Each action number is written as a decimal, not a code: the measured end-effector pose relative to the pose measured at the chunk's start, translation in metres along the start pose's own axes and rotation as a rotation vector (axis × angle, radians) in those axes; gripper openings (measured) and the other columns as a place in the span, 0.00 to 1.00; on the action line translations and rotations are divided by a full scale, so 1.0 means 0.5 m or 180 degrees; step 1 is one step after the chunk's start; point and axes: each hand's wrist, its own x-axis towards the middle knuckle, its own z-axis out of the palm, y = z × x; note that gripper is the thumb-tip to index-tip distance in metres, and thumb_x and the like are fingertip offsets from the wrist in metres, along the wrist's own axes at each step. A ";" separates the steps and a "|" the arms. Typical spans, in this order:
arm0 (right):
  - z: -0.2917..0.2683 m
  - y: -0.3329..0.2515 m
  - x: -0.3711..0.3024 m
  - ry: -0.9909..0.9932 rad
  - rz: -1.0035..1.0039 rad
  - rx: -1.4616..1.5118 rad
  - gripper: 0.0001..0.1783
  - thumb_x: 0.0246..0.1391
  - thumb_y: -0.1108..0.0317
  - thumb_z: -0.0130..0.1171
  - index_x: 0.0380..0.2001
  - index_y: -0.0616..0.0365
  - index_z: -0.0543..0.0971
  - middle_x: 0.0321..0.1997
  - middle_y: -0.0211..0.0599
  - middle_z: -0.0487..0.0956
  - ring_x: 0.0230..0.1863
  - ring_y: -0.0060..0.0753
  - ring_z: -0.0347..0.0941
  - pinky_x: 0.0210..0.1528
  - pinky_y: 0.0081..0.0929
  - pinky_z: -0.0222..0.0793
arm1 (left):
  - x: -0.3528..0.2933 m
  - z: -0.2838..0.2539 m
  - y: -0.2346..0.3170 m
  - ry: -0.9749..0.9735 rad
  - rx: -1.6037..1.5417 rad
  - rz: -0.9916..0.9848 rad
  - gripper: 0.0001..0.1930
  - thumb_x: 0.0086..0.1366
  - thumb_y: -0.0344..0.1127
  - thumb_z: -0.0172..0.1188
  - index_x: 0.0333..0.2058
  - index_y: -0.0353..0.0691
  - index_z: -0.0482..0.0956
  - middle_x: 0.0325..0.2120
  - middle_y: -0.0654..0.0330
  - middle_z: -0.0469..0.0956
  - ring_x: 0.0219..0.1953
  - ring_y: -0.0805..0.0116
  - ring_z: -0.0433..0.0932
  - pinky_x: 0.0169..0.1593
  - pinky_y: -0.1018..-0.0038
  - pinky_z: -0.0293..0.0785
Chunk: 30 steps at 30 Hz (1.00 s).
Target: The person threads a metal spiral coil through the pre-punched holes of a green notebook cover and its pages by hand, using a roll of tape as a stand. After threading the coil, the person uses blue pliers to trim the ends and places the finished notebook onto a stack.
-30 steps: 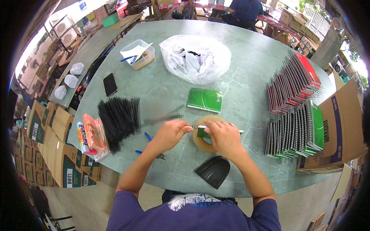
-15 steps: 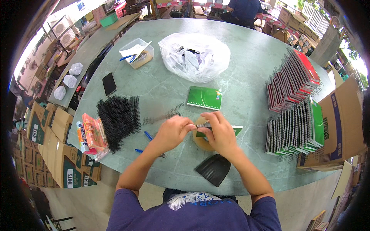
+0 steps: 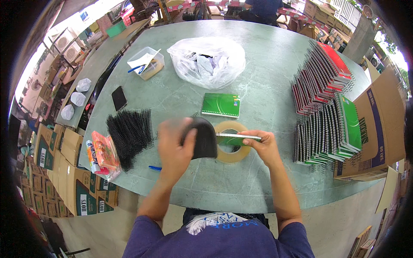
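Note:
My left hand [image 3: 174,144], partly blurred, is closed on a black, flat, round-edged piece [image 3: 205,138] tilted up over the table. In my right hand [image 3: 263,146] a thin green notebook [image 3: 232,140] is pinched at its right end, spine edge up. Its left end comes close to the black piece; whether they touch I cannot tell. Beneath the notebook lies a wide roll of tan tape [image 3: 241,155]. Just beyond, another green notebook [image 3: 220,104] lies flat. A heap of black spiral coils [image 3: 129,133] sits left of my left hand.
Stacked spiral notebooks, red [image 3: 320,73] and green [image 3: 327,131], stand at the right beside a cardboard box [image 3: 374,124]. Farther back are a white plastic bag [image 3: 206,60] and a clear tub [image 3: 148,64]. A phone [image 3: 119,98] and orange packets [image 3: 104,150] lie leftward. A blue-handled tool [image 3: 155,168] is nearby.
My left hand has left the notebook's edge and picked the black piece up off the table. My right hand has shifted right along the notebook, uncovering the tape roll.

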 end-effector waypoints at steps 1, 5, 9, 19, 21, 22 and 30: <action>0.016 -0.008 0.000 0.0052 -0.0104 -0.0075 0.10 0.46 0.75 0.62 0.35 0.61 0.81 0.37 0.35 0.82 0.39 0.21 0.75 0.43 0.21 0.70 | 0.007 -0.014 -0.008 -0.0005 0.0224 0.0109 0.18 0.50 0.29 0.62 0.42 0.44 0.74 0.34 0.53 0.73 0.39 0.57 0.74 0.41 0.66 0.72; 0.004 -0.005 -0.002 0.0170 -0.0063 0.0083 0.10 0.46 0.78 0.61 0.35 0.61 0.81 0.37 0.36 0.81 0.39 0.21 0.75 0.44 0.19 0.70 | 0.028 -0.045 0.034 0.0397 0.0206 0.0288 0.14 0.47 0.25 0.63 0.35 0.42 0.78 0.28 0.55 0.74 0.34 0.60 0.75 0.38 0.71 0.72; -0.001 -0.001 -0.014 0.0007 -0.0222 -0.0077 0.10 0.45 0.80 0.61 0.35 0.62 0.81 0.37 0.37 0.81 0.40 0.21 0.75 0.45 0.20 0.70 | 0.040 -0.020 0.024 0.1356 0.0255 0.0128 0.15 0.48 0.24 0.63 0.38 0.42 0.78 0.30 0.58 0.72 0.30 0.64 0.73 0.34 0.72 0.70; 0.004 0.002 -0.018 0.0228 -0.0179 0.0122 0.11 0.45 0.80 0.61 0.35 0.61 0.80 0.36 0.34 0.81 0.39 0.20 0.75 0.44 0.19 0.70 | 0.046 -0.002 0.064 0.0394 0.0064 0.0442 0.12 0.50 0.21 0.60 0.36 0.38 0.77 0.30 0.59 0.72 0.31 0.68 0.75 0.33 0.72 0.72; -0.002 0.016 -0.028 0.0259 -0.0105 0.0202 0.11 0.44 0.80 0.61 0.36 0.61 0.80 0.36 0.34 0.81 0.39 0.20 0.74 0.43 0.19 0.70 | 0.076 -0.019 0.060 0.1047 -0.0430 0.0249 0.13 0.50 0.21 0.61 0.37 0.37 0.77 0.31 0.58 0.74 0.31 0.67 0.76 0.33 0.72 0.73; -0.004 0.021 -0.029 0.0275 -0.0160 0.0288 0.12 0.44 0.79 0.62 0.36 0.61 0.80 0.36 0.33 0.81 0.39 0.20 0.74 0.44 0.19 0.69 | 0.078 -0.025 0.080 0.1203 -0.0687 -0.0068 0.13 0.50 0.22 0.61 0.37 0.36 0.76 0.31 0.56 0.75 0.32 0.66 0.77 0.35 0.72 0.74; -0.003 0.021 -0.025 0.0062 0.0088 0.0474 0.14 0.43 0.77 0.64 0.38 0.60 0.80 0.38 0.32 0.80 0.40 0.21 0.73 0.46 0.19 0.67 | 0.004 0.075 0.056 0.0447 0.0363 0.0983 0.15 0.48 0.33 0.68 0.35 0.39 0.75 0.31 0.55 0.75 0.31 0.57 0.74 0.41 0.67 0.69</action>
